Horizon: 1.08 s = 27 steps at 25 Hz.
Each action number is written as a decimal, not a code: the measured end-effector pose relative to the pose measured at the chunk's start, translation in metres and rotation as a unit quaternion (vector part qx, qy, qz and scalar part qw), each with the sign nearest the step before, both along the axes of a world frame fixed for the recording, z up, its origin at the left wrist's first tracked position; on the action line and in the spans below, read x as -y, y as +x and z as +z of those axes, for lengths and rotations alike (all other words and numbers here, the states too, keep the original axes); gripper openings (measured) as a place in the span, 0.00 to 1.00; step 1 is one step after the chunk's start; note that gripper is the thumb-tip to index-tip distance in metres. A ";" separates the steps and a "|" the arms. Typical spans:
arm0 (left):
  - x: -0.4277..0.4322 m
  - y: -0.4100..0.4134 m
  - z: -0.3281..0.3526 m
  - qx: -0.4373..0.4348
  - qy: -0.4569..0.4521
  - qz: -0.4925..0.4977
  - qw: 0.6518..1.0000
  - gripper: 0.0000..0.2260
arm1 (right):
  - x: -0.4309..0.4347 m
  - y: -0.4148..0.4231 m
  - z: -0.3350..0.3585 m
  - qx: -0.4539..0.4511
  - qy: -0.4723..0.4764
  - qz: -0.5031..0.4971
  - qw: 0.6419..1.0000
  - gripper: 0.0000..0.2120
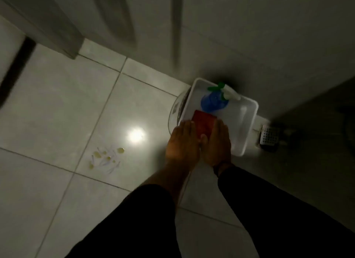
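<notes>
- The pad (204, 121), red and flat, lay in the near left corner of the tray (247, 127), at centre right of the frame.
- The left hand (182, 140) lay along the pad's left edge, its fingers over the tray's near rim.
- The right hand (217, 142) lay along the pad's right edge, inside the tray.
- Both hands touched the pad. The dim, soft picture did not show whether either had closed round it.
- A thumb rested on the pad's near end; I could not tell whose.
- The bottle (213, 102), blue with a green trigger, stood in the tray just beyond the pad, touching or nearly touching its far edge.
- The tray's right half held open white bottom.
- The tray's far corner sat close against the wall (269, 46), and its left edge overhung a clear tub (172, 113).
- A drain cover (269, 134) sat just right of the tray at the wall's foot.
- Open tiled floor (57, 113) spread to the left.
- A spill (106, 158) of yellow drops lay at lower left of centre, well apart from the hands.
- A bright glare (136, 134) lay between the spill and the tray.
</notes>
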State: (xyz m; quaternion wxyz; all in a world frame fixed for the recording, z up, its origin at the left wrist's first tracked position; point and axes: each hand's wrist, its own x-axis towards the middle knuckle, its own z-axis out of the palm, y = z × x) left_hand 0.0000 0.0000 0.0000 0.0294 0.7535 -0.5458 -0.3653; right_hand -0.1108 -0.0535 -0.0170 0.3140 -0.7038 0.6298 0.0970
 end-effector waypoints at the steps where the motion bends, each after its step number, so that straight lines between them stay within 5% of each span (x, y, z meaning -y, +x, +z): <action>1: 0.011 -0.005 -0.019 -0.007 0.007 0.010 1.000 0.30 | 0.008 -0.003 -0.022 0.011 0.004 -0.028 1.000 0.35; 6: 0.066 -0.027 -0.081 0.012 0.070 0.106 0.992 0.27 | 0.044 -0.006 -0.083 -0.012 0.112 -0.208 0.972 0.42; 9: 0.082 -0.035 -0.097 0.018 0.116 0.160 0.980 0.30 | 0.053 -0.009 -0.100 0.044 0.123 -0.302 0.944 0.37; 11: 0.089 -0.036 -0.105 0.012 0.115 0.184 0.976 0.28 | 0.061 -0.011 -0.108 0.075 0.141 -0.330 0.931 0.24; 13: 0.095 -0.034 -0.104 -0.034 0.111 0.227 0.967 0.27 | 0.066 -0.016 -0.107 0.092 0.141 -0.309 0.936 0.08; 15: 0.095 -0.031 -0.096 -0.086 0.084 0.274 0.954 0.25 | 0.068 -0.020 -0.096 0.135 0.129 -0.318 0.930 0.17; 20: 0.060 -0.013 -0.046 -0.257 -0.018 0.402 0.879 0.15 | 0.043 -0.013 -0.031 0.257 0.092 -0.372 0.887 0.02; 25: -0.035 0.047 -0.008 -0.433 -0.010 0.501 0.749 0.15 | -0.012 0.018 0.018 0.324 0.202 -0.332 0.863 0.22; 27: -0.084 0.070 -0.002 -0.445 0.009 0.541 0.714 0.16 | -0.041 0.039 0.023 0.304 0.248 -0.241 0.888 0.38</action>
